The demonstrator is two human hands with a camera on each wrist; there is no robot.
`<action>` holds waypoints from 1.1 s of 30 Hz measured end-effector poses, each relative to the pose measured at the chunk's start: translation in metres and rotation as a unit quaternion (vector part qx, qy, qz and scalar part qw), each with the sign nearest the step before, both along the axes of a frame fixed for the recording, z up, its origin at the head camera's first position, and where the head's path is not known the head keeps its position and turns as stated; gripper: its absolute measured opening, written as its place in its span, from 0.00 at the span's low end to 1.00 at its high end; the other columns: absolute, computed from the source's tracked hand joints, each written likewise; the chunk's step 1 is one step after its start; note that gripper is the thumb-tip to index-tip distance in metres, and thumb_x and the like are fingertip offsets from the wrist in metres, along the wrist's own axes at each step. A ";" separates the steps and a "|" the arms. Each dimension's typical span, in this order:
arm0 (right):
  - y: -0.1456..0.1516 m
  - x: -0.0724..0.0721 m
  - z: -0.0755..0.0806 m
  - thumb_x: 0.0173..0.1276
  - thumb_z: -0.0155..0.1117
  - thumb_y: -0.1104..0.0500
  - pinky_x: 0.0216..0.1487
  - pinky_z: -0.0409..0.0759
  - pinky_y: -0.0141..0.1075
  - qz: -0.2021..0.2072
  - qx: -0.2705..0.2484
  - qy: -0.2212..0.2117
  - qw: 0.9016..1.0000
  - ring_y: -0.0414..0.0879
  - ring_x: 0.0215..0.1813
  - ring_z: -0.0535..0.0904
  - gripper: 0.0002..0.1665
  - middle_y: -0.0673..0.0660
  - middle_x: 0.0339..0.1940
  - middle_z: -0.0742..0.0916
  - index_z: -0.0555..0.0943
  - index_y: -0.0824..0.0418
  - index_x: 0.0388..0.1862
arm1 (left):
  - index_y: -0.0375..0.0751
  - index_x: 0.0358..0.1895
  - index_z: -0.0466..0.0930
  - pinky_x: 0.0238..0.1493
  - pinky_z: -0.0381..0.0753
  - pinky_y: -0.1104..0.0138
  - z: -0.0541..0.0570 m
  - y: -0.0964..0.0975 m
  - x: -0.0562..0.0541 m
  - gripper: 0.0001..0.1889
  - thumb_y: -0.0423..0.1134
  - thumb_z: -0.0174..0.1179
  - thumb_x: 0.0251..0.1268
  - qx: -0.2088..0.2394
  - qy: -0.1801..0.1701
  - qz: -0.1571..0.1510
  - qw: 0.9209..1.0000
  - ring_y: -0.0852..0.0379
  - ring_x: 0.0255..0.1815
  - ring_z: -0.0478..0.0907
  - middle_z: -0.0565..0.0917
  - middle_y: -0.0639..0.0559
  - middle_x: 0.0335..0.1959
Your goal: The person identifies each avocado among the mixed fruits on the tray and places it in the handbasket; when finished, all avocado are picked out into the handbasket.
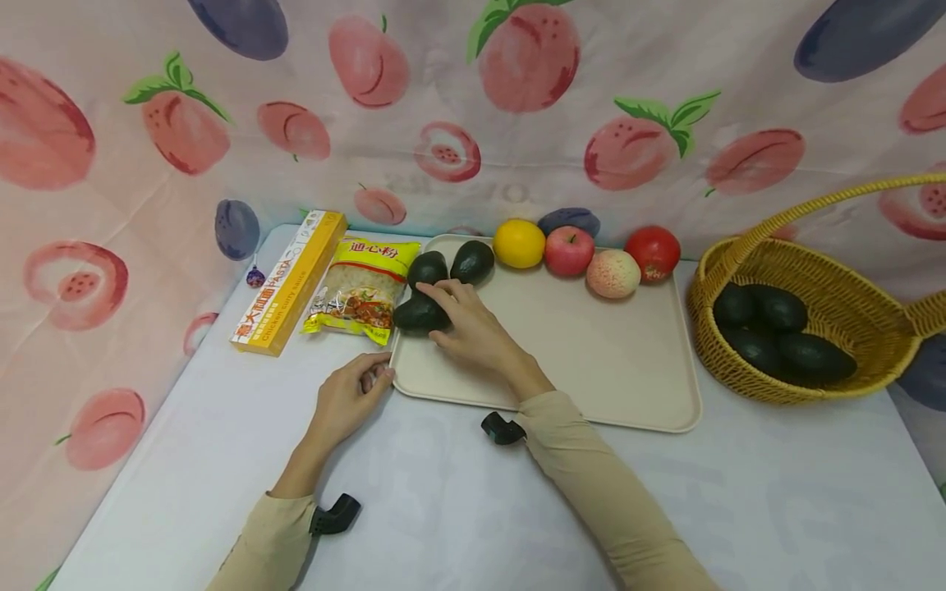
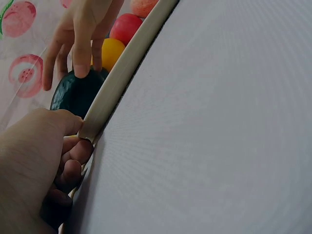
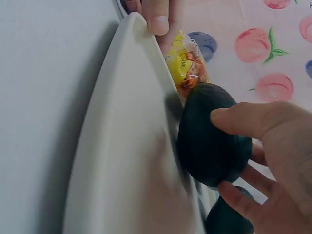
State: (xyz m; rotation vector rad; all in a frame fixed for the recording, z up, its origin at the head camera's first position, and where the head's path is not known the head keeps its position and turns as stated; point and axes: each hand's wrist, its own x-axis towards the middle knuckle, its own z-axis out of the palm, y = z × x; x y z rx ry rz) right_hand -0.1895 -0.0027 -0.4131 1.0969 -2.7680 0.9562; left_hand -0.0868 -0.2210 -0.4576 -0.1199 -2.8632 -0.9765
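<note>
My right hand [image 1: 479, 330] holds a dark green avocado [image 1: 415, 315] at the left side of the beige tray [image 1: 621, 361]. In the right wrist view the thumb lies on that avocado [image 3: 207, 141] and the fingers curve round its other side. Two more avocados lie just behind it on the tray, one at the left [image 1: 428, 269] and one beside it [image 1: 472, 262]. The tray's near left corner is pinched by my left hand [image 1: 349, 400]. In the left wrist view its thumb is on the rim and its fingers curl below.
Along the tray's back are a lemon [image 1: 519, 244], an apple [image 1: 569, 251], a peach [image 1: 613, 274] and a red round fruit [image 1: 654, 254]. At right stands a wicker basket [image 1: 879, 304] with several avocados. A pasta bag [image 1: 362, 287] and a pasta box [image 1: 290, 283] lie left.
</note>
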 end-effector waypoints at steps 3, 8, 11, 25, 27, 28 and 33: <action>-0.002 0.000 -0.003 0.60 0.68 0.55 0.56 0.72 0.41 -0.012 0.004 0.017 1.000 0.50 0.59 0.62 0.37 0.56 0.60 0.68 0.67 0.48 0.68 | 0.50 0.53 0.80 0.24 0.63 0.69 0.000 0.000 0.000 0.15 0.48 0.57 0.66 0.001 -0.001 0.000 1.000 0.62 0.24 0.67 0.76 0.58 0.27; -0.003 -0.001 -0.008 0.58 0.70 0.55 0.59 0.67 0.43 -0.023 -0.009 0.011 1.000 0.51 0.58 0.63 0.34 0.58 0.58 0.67 0.68 0.48 0.63 | 0.50 0.53 0.80 0.24 0.63 0.69 0.000 0.000 -0.001 0.15 0.48 0.58 0.66 0.001 -0.001 0.002 1.000 0.61 0.24 0.67 0.76 0.58 0.27; -0.002 -0.001 -0.009 0.57 0.72 0.54 0.62 0.66 0.45 -0.021 -0.018 -0.007 1.000 0.52 0.61 0.64 0.35 0.57 0.60 0.69 0.66 0.50 0.61 | 0.50 0.53 0.80 0.24 0.63 0.69 0.001 0.000 -0.001 0.15 0.48 0.57 0.66 0.003 -0.001 0.002 1.000 0.61 0.24 0.67 0.76 0.58 0.27; 0.013 0.005 -0.016 0.51 0.76 0.49 0.65 0.67 0.40 -0.030 -0.109 -0.050 0.992 0.47 0.59 0.69 0.41 0.55 0.56 0.69 0.63 0.56 0.57 | 0.50 0.53 0.80 0.25 0.63 0.69 -0.001 0.000 0.000 0.16 0.49 0.57 0.66 0.005 -0.004 -0.002 1.000 0.62 0.25 0.67 0.76 0.58 0.27; 0.015 0.006 -0.015 0.50 0.76 0.50 0.65 0.66 0.40 -0.034 -0.115 -0.038 0.992 0.48 0.60 0.68 0.41 0.56 0.56 0.68 0.63 0.56 0.57 | 0.50 0.53 0.80 0.25 0.63 0.70 -0.002 0.000 0.000 0.16 0.49 0.57 0.66 0.004 -0.003 -0.003 1.000 0.62 0.25 0.67 0.76 0.58 0.27; 0.016 0.006 -0.014 0.50 0.76 0.51 0.65 0.66 0.40 -0.036 -0.119 -0.034 0.992 0.48 0.60 0.67 0.41 0.56 0.55 0.68 0.63 0.56 0.57 | 0.50 0.53 0.80 0.25 0.63 0.70 -0.001 0.000 0.000 0.16 0.48 0.57 0.66 0.005 -0.003 -0.003 1.000 0.62 0.25 0.67 0.76 0.58 0.27; 0.023 0.008 -0.012 0.49 0.75 0.53 0.64 0.66 0.41 -0.036 -0.124 -0.026 0.991 0.48 0.60 0.65 0.39 0.57 0.56 0.67 0.65 0.56 0.57 | 0.50 0.53 0.80 0.25 0.63 0.69 0.000 -0.001 0.000 0.16 0.48 0.57 0.66 0.006 -0.003 -0.002 1.000 0.62 0.25 0.67 0.76 0.58 0.27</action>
